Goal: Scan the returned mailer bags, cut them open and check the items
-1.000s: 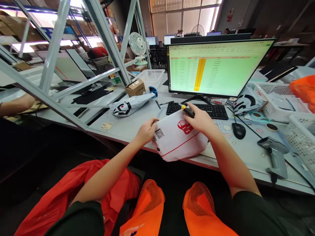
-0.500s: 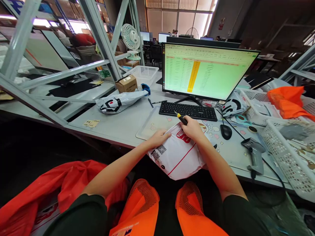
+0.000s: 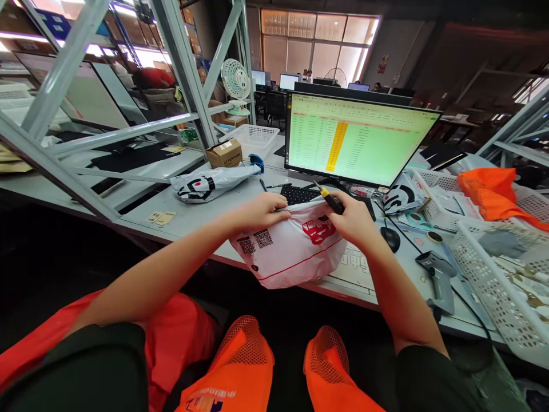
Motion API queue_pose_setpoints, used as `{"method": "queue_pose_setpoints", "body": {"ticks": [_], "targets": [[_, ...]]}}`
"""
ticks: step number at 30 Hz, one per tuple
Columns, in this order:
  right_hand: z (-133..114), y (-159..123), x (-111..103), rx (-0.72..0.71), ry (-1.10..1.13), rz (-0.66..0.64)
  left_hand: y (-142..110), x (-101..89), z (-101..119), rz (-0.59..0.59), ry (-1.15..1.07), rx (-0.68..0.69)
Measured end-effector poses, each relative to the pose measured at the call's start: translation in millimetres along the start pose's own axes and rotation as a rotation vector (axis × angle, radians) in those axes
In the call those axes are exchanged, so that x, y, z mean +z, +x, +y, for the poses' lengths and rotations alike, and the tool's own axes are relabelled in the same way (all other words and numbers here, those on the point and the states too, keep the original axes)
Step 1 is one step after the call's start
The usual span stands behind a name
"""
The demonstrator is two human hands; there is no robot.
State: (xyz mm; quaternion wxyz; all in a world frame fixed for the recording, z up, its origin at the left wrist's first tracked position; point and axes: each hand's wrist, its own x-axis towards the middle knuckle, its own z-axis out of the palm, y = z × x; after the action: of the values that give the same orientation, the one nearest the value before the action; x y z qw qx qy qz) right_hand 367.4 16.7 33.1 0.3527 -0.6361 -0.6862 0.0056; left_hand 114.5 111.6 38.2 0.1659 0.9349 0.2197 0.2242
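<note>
A white plastic mailer bag (image 3: 295, 254) with a red logo, a red line and black QR codes hangs between my hands, over the desk's front edge. My left hand (image 3: 262, 212) is closed on its upper left edge, thumb on the near side. At the upper right edge, my right hand (image 3: 355, 218) grips the bag and also holds a black and yellow utility knife (image 3: 331, 200). The blade points up and left, toward the monitor, apart from the bag. What the bag contains is hidden.
Behind the bag stand a keyboard (image 3: 300, 194) and a monitor (image 3: 360, 137). A mouse (image 3: 390, 239), a barcode scanner (image 3: 440, 277) and white baskets (image 3: 484, 274) are on the right. On the left lie another mailer bag (image 3: 201, 186) and a perfume box (image 3: 224, 153).
Both hands have moved up and farther apart, drawing the bag's upper edge wider. The bag has risen, and the knife remains in my right hand. The camera view has shifted slightly.
</note>
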Motion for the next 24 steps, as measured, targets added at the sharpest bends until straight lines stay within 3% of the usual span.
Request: {"method": "queue_pose_setpoints", "body": {"ticks": [3, 6, 10, 15, 20, 24], "targets": [[-3.8, -1.8, -9.7, -0.011, -0.003, -0.079, 2.5, -15.7, 5.3, -0.087, 0.139, 0.057], [-6.7, -7.0, -8.7, -0.001, -0.013, -0.116, 4.9, -14.9, 8.3, -0.132, 0.314, 0.032], [-3.1, -9.9, 1.4, 0.036, -0.099, -0.042, 2.2, -5.6, 12.7, -0.124, 0.47, -0.036], [11.5, -6.2, 10.2, 0.074, -0.089, 0.066, -21.4, -4.4, 7.9, -0.219, 0.449, -0.143], [8.8, -12.1, 5.4, 0.053, -0.13, 0.107, -36.3, -0.5, 5.8, -0.083, 0.455, -0.186], [-12.0, -35.6, -4.2, -0.108, -0.17, 0.079, -31.6, 0.7, 11.6, -0.036, 0.37, -0.205]]}}
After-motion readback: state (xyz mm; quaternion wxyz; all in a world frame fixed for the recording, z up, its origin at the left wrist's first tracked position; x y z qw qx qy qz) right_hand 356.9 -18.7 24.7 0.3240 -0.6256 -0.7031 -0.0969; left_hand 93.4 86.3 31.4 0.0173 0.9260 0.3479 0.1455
